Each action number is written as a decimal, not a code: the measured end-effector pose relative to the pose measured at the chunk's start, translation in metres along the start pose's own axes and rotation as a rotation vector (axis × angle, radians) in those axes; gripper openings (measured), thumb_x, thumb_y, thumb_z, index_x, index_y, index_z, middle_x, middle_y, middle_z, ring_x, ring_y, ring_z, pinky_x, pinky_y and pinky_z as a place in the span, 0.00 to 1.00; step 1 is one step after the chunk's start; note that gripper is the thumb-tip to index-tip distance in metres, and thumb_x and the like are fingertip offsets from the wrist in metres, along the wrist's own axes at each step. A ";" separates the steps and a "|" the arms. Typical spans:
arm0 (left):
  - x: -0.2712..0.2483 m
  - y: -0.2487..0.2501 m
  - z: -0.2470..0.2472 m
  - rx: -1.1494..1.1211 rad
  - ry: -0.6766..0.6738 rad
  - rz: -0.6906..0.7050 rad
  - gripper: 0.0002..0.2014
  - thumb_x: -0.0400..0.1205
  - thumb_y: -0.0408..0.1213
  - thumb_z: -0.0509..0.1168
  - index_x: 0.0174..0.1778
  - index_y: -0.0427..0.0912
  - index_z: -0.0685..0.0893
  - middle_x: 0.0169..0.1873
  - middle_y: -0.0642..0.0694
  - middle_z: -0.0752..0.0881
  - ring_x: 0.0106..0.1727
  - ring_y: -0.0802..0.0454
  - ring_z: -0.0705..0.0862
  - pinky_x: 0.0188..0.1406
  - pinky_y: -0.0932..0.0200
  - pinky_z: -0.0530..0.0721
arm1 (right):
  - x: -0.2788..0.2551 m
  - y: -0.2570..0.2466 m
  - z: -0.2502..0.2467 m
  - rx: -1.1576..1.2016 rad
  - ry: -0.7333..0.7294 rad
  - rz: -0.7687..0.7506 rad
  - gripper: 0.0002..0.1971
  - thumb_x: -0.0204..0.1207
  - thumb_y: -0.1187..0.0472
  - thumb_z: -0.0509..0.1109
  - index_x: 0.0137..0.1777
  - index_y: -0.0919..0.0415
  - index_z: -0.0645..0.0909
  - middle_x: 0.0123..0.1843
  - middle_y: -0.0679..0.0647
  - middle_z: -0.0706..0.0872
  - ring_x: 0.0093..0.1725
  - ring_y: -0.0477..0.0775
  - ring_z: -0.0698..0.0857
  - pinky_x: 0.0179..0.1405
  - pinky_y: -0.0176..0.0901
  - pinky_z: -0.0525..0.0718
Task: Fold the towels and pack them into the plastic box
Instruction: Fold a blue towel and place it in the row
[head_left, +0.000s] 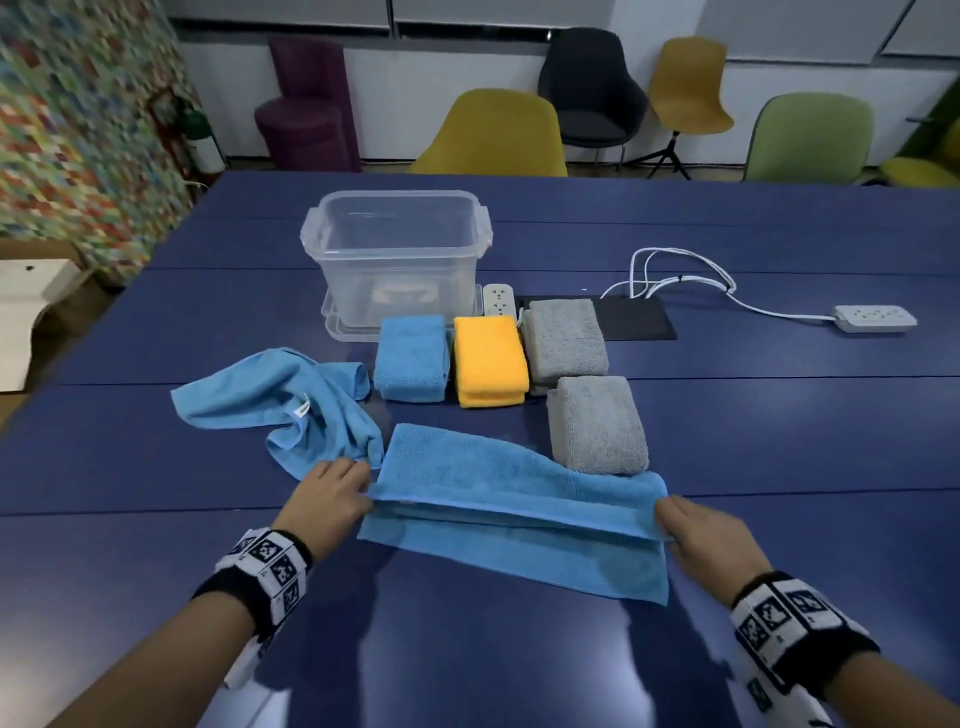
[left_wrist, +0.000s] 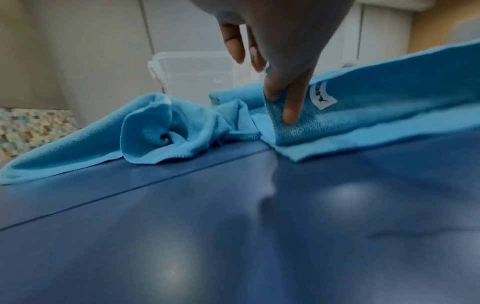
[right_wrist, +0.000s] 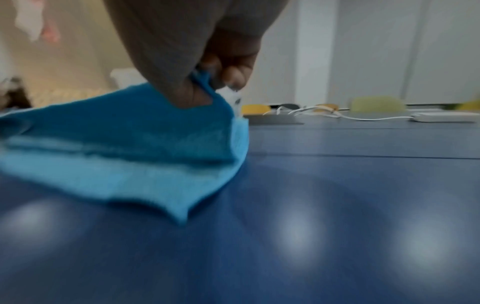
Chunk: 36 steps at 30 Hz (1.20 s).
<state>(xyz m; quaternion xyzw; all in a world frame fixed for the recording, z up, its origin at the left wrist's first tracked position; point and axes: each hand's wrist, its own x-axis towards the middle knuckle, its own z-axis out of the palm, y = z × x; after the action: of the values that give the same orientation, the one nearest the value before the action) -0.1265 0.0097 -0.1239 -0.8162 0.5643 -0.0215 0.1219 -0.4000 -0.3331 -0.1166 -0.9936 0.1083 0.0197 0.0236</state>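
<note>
Near the desk's (head_left: 519, 649) front edge, your left hand (head_left: 327, 493) and right hand (head_left: 698, 530) each pinch an end of the blue towel (head_left: 519, 499), fingers (left_wrist: 293, 107) clamped on a raised fold. Its long axis runs left to right between your hands, so the fold goes across it. The right fingers' hold is blurred. Beyond lie a crumpled blue cloth (head_left: 270, 400), four folded towels (head_left: 488, 358), then the plastic box (head_left: 395, 249), apparently empty.
</note>
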 end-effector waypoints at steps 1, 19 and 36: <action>0.000 0.002 0.006 0.038 -0.014 0.039 0.09 0.51 0.36 0.79 0.19 0.49 0.84 0.29 0.49 0.78 0.37 0.48 0.65 0.36 0.56 0.62 | -0.002 -0.005 0.003 -0.032 -0.010 -0.035 0.16 0.54 0.61 0.60 0.35 0.49 0.54 0.23 0.45 0.70 0.19 0.50 0.61 0.11 0.35 0.51; 0.004 0.017 0.041 -0.083 0.080 0.002 0.16 0.66 0.41 0.52 0.26 0.47 0.87 0.40 0.49 0.90 0.30 0.50 0.86 0.37 0.56 0.62 | -0.022 -0.006 0.054 -0.180 -0.022 -0.067 0.12 0.60 0.59 0.58 0.44 0.51 0.72 0.37 0.50 0.88 0.29 0.53 0.85 0.23 0.42 0.80; 0.020 -0.022 -0.032 -0.808 0.841 -0.381 0.13 0.76 0.50 0.62 0.39 0.47 0.88 0.43 0.77 0.82 0.48 0.73 0.78 0.55 0.75 0.70 | 0.008 0.021 -0.050 0.321 0.689 0.134 0.16 0.75 0.53 0.58 0.46 0.63 0.84 0.39 0.56 0.84 0.42 0.50 0.74 0.43 0.35 0.72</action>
<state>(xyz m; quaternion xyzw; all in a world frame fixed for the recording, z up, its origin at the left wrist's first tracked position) -0.1051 -0.0072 -0.0897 -0.8060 0.3718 -0.1477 -0.4363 -0.3949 -0.3578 -0.0682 -0.9164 0.1762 -0.3312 0.1396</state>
